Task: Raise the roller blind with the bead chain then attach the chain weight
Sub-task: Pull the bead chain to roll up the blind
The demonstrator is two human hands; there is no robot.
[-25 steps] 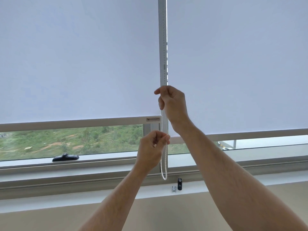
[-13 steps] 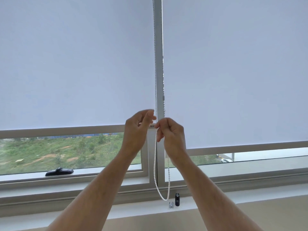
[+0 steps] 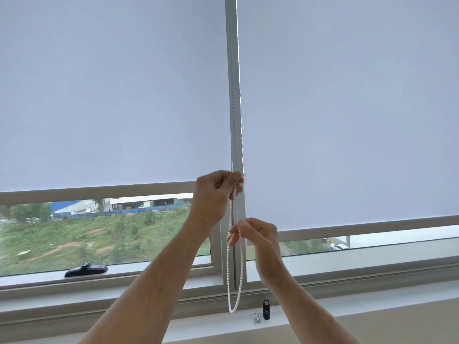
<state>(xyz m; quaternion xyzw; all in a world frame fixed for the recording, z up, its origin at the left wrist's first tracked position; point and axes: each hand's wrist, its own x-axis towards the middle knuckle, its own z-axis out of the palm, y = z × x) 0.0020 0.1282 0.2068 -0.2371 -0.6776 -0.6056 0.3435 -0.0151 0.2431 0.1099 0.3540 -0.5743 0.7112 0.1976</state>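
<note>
Two white roller blinds hang side by side: the left blind point(image 3: 111, 95) with its bottom bar higher, the right blind point(image 3: 347, 108) lower. A white bead chain point(image 3: 229, 269) hangs in a loop along the grey post between them, its bottom just above the sill. My left hand point(image 3: 213, 194) pinches the chain's left strand at the height of the left blind's bottom bar. Lower down, my right hand point(image 3: 258, 234) pinches the right strand. A black cylindrical chain weight point(image 3: 266, 309) stands on the sill beside a small silver clip point(image 3: 257, 318).
A grey window frame post point(image 3: 234, 95) runs upward between the blinds. A black window handle point(image 3: 85, 270) lies on the left sash rail. The white sill point(image 3: 347, 309) runs across below the glass. Outside are grass and distant buildings.
The left blind's bottom bar has risen, showing more of the window. My left hand climbed from below the bar up to it, and my right hand dropped down along the chain.
</note>
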